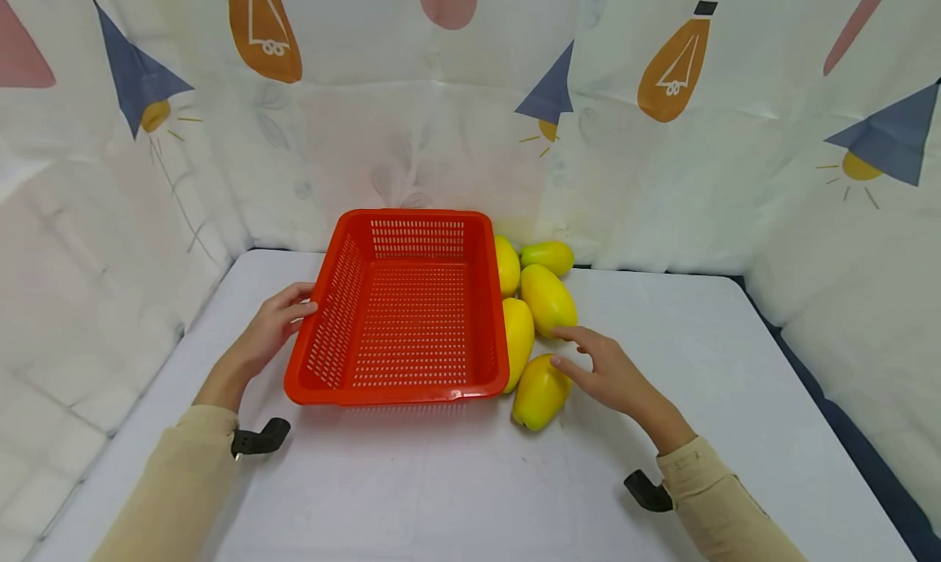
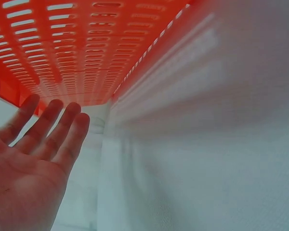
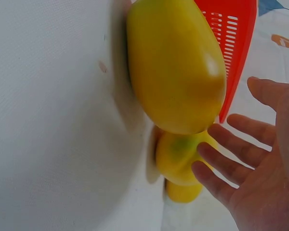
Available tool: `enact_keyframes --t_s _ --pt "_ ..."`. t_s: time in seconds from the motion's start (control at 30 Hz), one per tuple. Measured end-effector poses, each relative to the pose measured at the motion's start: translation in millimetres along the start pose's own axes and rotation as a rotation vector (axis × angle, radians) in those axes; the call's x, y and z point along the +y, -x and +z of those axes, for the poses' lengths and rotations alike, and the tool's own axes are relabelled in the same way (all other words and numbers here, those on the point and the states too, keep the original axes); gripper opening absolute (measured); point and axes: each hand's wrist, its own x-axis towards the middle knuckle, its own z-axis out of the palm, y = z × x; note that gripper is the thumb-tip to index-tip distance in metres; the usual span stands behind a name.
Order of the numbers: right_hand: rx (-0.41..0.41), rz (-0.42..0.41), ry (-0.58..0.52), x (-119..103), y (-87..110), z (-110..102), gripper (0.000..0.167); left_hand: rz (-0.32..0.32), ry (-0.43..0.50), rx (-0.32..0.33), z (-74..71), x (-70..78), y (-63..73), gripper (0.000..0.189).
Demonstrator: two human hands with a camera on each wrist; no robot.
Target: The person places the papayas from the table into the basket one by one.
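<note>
A red plastic basket (image 1: 412,390) with slotted walls stands on the white table, its open top toward the head camera. My left hand (image 1: 274,327) is at the basket's left rim, fingers straight; in the left wrist view this hand (image 2: 36,168) has its fingertips close by the slotted wall. Along the basket's right side lie several smooth yellow fruits shaped like papayas. My right hand (image 1: 606,374) hovers beside the nearest fruit (image 1: 541,392), fingertips overlapping it and the fruit behind (image 1: 547,301). Spread, empty fingers show on this hand (image 3: 260,178) in the right wrist view.
A white cloth covers the table (image 1: 441,497). Behind it hangs a pale curtain (image 1: 353,137) printed with lamps and bulbs. A smaller greenish-yellow fruit (image 1: 550,256) lies at the back. Black wrist camera mounts (image 1: 263,438) stick out from both sleeves.
</note>
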Motion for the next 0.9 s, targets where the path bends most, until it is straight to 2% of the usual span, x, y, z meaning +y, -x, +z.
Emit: enact_keyframes --t_s 0.13,0.4,0.63,0.9 --pt "-0.009 -0.011 -0.017 1.3 -0.1 0.4 0.049 0.010 0.026 -0.017 -2.3 -1.3 0.0 0.036" --pt "-0.031 0.038 -0.073 2.6 -0.6 -0.4 0.049 -0.001 -0.008 -0.049 -4.4 -2.4 -0.7 0.041" --pt "-0.047 0.052 -0.124 2.6 -1.6 -1.5 0.050 -0.070 -0.054 -0.059 -6.7 1.6 -0.8 0.045" --pt "-0.080 0.032 -0.153 7.4 -1.3 -1.2 0.054 -0.047 -0.039 -0.076 -7.0 3.3 -1.9 0.043"
